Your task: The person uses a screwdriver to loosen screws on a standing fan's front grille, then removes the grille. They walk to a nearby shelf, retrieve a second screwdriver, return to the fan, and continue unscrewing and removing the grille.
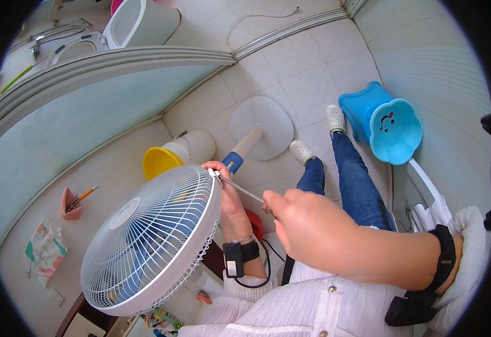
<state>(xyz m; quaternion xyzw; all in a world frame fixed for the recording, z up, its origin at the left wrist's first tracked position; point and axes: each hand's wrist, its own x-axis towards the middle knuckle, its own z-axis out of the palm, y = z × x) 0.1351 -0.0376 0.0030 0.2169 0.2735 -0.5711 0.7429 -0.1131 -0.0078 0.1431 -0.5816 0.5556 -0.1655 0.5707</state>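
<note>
A white standing fan (124, 216) fills the left middle, its round wire grille tilted and held together by a white rim. My left hand (229, 197) grips that rim at the right side, fingers curled up beside a small white clip (216, 174). In my right hand (304, 224) is a screwdriver (244, 191), its thin metal shaft slanting up to the clip. The tip appears to meet the clip; my fist hides most of the handle. Beyond my left hand, the fan's blue-and-cream post (244, 149) runs to a pale base (273, 126) on the floor.
A light-blue flower-shaped bucket (400, 135) stands by the right wall. Near the glass partition (105, 106) is a white bucket with a yellow opening (161, 163). A pink holder (70, 205) hangs on the left wall. My feet are beside the fan base.
</note>
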